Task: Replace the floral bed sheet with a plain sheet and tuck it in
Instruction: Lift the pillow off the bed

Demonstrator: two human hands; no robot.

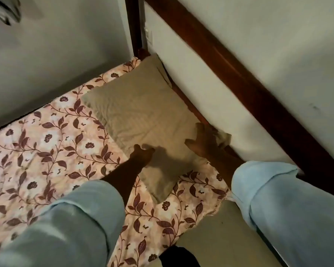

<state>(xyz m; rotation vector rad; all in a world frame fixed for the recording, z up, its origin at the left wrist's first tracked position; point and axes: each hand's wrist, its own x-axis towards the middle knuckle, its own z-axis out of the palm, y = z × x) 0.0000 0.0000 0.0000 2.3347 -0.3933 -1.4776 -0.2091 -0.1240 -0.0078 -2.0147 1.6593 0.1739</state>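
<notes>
The floral bed sheet (52, 143), pink with dark maroon leaves, lies spread over the bed. A tan pillow (139, 114) rests on it at the head end, against the wall. My left hand (142, 154) hovers at the pillow's near left edge with its fingers loosely curled, and casts a shadow on the pillow. My right hand (204, 143) is on the pillow's right corner by the wall, where the fabric bunches up under its fingers. Both forearms wear rolled light blue sleeves. No plain sheet is in view.
A dark wooden bed frame rail (239, 74) runs diagonally along the white wall on the right, with a post (133, 26) at the corner. The sheet's edge ends at lower right over a plain tan surface (220, 237). A black object (177, 255) sits at the bottom.
</notes>
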